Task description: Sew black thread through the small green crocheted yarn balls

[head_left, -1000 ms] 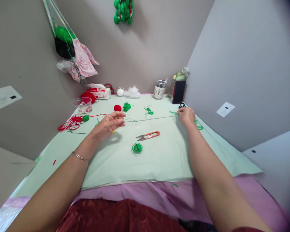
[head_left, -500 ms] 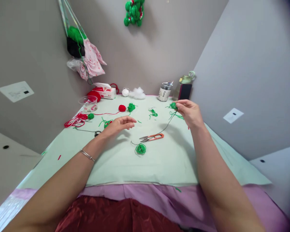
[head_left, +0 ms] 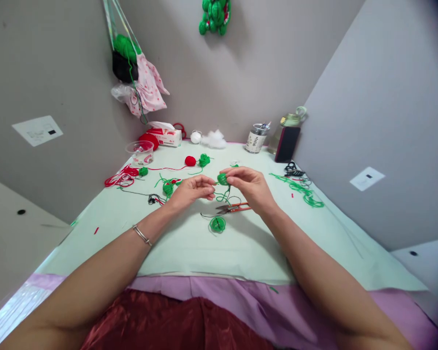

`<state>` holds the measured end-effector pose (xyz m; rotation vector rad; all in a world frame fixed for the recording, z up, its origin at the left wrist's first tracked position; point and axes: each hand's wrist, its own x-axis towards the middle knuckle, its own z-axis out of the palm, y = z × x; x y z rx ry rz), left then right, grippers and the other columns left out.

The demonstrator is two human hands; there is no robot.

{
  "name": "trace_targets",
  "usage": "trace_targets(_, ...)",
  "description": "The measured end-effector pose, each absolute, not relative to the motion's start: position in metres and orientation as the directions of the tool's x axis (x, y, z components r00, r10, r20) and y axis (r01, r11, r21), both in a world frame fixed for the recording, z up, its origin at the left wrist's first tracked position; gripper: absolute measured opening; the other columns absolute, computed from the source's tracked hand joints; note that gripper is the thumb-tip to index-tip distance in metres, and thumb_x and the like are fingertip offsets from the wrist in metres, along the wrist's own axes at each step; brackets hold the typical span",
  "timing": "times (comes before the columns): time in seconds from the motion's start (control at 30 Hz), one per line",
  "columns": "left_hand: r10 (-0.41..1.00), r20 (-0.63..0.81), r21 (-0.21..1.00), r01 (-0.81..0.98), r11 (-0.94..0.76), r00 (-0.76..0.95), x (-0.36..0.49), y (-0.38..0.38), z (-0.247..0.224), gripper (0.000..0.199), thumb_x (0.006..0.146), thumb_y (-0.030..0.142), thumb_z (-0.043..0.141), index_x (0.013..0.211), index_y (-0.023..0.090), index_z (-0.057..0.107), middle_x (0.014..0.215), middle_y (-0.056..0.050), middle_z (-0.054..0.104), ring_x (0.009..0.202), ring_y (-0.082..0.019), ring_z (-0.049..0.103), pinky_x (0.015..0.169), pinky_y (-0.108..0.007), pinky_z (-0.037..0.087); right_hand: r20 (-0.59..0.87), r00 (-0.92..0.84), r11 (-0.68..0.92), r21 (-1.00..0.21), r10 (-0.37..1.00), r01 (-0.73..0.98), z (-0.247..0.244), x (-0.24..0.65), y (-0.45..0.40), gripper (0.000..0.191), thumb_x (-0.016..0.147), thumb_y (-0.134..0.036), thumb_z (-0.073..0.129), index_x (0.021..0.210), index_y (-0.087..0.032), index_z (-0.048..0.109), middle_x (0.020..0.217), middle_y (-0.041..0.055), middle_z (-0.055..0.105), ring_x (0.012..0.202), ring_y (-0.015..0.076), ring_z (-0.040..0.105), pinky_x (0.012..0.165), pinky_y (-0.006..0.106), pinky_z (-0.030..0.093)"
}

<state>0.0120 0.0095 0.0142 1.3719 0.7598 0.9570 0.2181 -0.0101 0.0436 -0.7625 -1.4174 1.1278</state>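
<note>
Above the middle of the table, my right hand point(head_left: 250, 187) pinches a small green crocheted piece point(head_left: 222, 179), with green and dark yarn ends hanging under it. My left hand point(head_left: 194, 190) is closed at the left side of that piece, its fingertips at a short green strand. Below my hands, orange-handled scissors point(head_left: 233, 208) lie on the table, their handles partly behind my right hand. Nearer the front edge is another green piece point(head_left: 217, 224) with dark yarn. Beside my left hand sits a green and red piece point(head_left: 168, 188).
On the pale green tablecloth point(head_left: 190, 253) are red yarn point(head_left: 122, 177), a red ball point(head_left: 190, 161), a clear bowl point(head_left: 142, 154), a tissue box point(head_left: 168, 136) and white stuffing point(head_left: 214, 139). A pen tin point(head_left: 257, 138), phone point(head_left: 287, 144) and green yarn strands point(head_left: 302, 191) are at the right.
My right hand has brought the green piece leftward and down to the middle. My left hand has met it there, fingers now closed. The view has shifted slightly.
</note>
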Motion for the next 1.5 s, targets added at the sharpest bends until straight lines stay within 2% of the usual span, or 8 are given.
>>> trace_targets(0.27,0.774,0.633,0.693,0.440,-0.571,0.008,-0.009,0.021,0.018,0.026,0.077,0.022,0.073,0.103,0.022,0.070,0.122,-0.008,0.066,0.131,-0.030,0.048,0.117,-0.049,0.030,0.272,-0.108,0.241,-0.942,0.956,-0.234,0.040,0.223,-0.004,0.022,0.067,-0.033,0.088,0.081,-0.022,0.075,0.098,0.0040,0.077,0.088,0.0148,0.068,0.086,0.032,0.054)
trace_targets(0.4,0.942,0.244,0.970,-0.047,-0.240,0.231,0.008,0.006,0.023,0.033,0.088,0.043,0.066,0.111,0.019,0.066,0.103,-0.008,0.070,0.096,-0.023,0.067,0.093,-0.041,0.052,0.348,-0.147,0.326,-0.933,0.926,-0.156,0.037,0.215,-0.009,0.017,0.073,-0.032,0.084,0.081,-0.021,0.075,0.103,0.0053,0.076,0.094,0.0171,0.068,0.090,0.035,0.054)
trace_targets(0.5,0.867,0.032,0.943,-0.302,0.138,0.497,0.020,-0.001,0.022,0.035,0.090,0.048,0.064,0.105,0.015,0.066,0.097,-0.008,0.071,0.082,-0.019,0.070,0.084,-0.036,0.056,0.405,-0.200,0.393,-0.914,0.892,-0.099,0.037,0.209,-0.014,0.015,0.074,-0.032,0.083,0.080,-0.021,0.075,0.103,0.0059,0.075,0.093,0.0186,0.069,0.088,0.035,0.055)
trace_targets(0.6,0.836,0.003,0.881,-0.397,0.258,0.549,0.021,-0.002,0.020,0.023,0.089,0.034,0.070,0.101,0.014,0.068,0.098,-0.007,0.072,0.084,-0.015,0.071,0.088,-0.030,0.056,0.445,-0.253,0.456,-0.890,0.859,-0.019,0.038,0.206,-0.017,0.012,0.077,-0.032,0.081,0.081,-0.021,0.077,0.108,0.0068,0.073,0.099,0.0196,0.068,0.089,0.035,0.054)
trace_targets(0.7,0.848,-0.019,0.851,-0.437,0.292,0.530,0.017,0.001,0.022,0.019,0.086,0.020,0.073,0.102,0.014,0.067,0.102,-0.006,0.073,0.092,-0.015,0.072,0.095,-0.030,0.055,0.493,-0.181,0.508,-0.860,0.851,0.050,0.040,0.210,-0.015,0.011,0.079,-0.032,0.079,0.081,-0.021,0.078,0.104,0.0065,0.072,0.100,0.0191,0.066,0.084,0.032,0.054)
trace_targets(0.83,0.897,-0.029,0.826,-0.495,0.269,0.440,0.013,0.002,0.025,0.017,0.081,0.013,0.074,0.094,0.015,0.063,0.093,-0.004,0.073,0.093,-0.016,0.073,0.101,-0.032,0.054,0.438,-0.015,0.437,-0.894,0.899,0.102,0.045,0.216,-0.014,0.017,0.078,-0.035,0.077,0.084,-0.019,0.077,0.074,0.0022,0.068,0.064,0.0119,0.057,0.058,0.026,0.046)
trace_targets(0.97,0.919,-0.007,0.827,-0.515,0.227,0.393,0.012,0.004,0.024,0.020,0.078,0.010,0.076,0.088,0.015,0.059,0.093,-0.003,0.073,0.092,-0.014,0.072,0.107,-0.034,0.050,0.343,-0.126,0.360,-0.919,0.931,0.162,0.045,0.213,-0.019,0.026,0.080,-0.041,0.075,0.086,-0.016,0.076,0.057,-0.0009,0.060,0.053,0.0109,0.052,0.050,0.024,0.037)
trace_targets(1.5,0.930,0.027,0.876,-0.457,0.155,0.367,0.012,0.006,0.023,0.029,0.072,0.017,0.082,0.085,0.016,0.057,0.096,-0.002,0.067,0.092,-0.012,0.066,0.103,-0.033,0.049,0.212,-0.259,0.287,-0.910,0.942,0.298,0.046,0.204,-0.029,0.028,0.082,-0.043,0.067,0.082,-0.015,0.070,0.055,-0.0024,0.052,0.051,0.0100,0.049,0.047,0.022,0.032)
